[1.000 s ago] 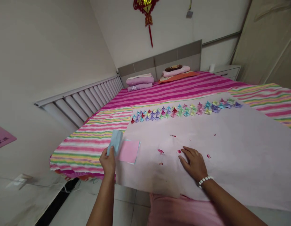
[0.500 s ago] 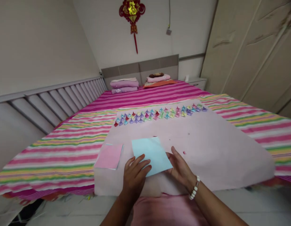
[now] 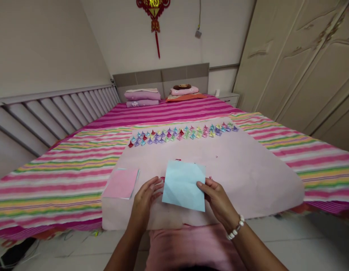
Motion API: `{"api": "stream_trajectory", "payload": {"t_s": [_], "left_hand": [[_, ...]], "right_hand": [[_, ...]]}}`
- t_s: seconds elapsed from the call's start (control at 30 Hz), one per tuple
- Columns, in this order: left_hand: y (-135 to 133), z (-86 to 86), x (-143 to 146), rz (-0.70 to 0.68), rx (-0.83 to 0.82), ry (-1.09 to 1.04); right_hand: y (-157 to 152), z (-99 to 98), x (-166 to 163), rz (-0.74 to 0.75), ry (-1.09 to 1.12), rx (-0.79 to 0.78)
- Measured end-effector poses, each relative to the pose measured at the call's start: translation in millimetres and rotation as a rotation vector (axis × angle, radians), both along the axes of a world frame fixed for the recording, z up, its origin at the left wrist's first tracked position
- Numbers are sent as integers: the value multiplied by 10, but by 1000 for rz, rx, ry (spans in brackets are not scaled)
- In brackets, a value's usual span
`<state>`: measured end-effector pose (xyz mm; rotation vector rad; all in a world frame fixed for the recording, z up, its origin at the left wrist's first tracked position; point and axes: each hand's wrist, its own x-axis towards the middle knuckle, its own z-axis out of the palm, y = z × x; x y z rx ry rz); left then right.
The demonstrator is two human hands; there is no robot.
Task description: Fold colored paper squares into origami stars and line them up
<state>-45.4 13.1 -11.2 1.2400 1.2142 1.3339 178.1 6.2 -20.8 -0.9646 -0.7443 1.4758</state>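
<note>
Item: light-blue paper square (image 3: 183, 184), held flat just above pale pink sheet (image 3: 248, 169) at near edge of bed, centre front. R hand (image 3: 216, 197): thumb and fingers pinched on the square's right edge; white bead bracelet (image 3: 234, 228) on wrist. L hand (image 3: 146, 195): fingers half-curled, tips at the square's left edge; cannot tell whether it grips. Adj.: pink paper stack (image 3: 121, 183) lying on sheet, left of L hand, apart from it. Further back on sheet: row of small folded paper pieces (image 3: 180, 134), mixed colours. Under sheet: striped bedspread (image 3: 64, 177). At headboard: folded bedding (image 3: 143, 98).
</note>
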Motion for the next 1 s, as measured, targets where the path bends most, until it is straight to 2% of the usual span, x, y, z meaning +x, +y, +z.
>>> {"api": "stream_trajectory", "payload": {"t_s": [0.07,0.13,0.2,0.37,0.6,0.7,0.77,0.87,1.0], "left_hand": [[-24,78,62,-137,-134,-161],[-59,134,132,-239,-194,-156],[-91,163,192,-272,-217,-104],[-128,185,245,-257,-238,-63],[-166,221,223,-494,-318,-120],[-171,203,194,-477,-317,-142],[-169,194,163,-439,-340,-173],[-162,199,119,-340,-443,-240],[-154,188,118,-252,-561,-388]], "right_hand": [[-33,20,-21,8,-39,14],[-64,34,-39,34,-48,29],[-91,43,-46,73,-30,29],[-149,80,2,158,10,27],[-181,115,71,164,-16,34],[-184,107,80,208,-14,54],[-183,89,96,181,-9,54],[-172,61,141,138,11,68],[-154,56,187,220,74,160]]}}
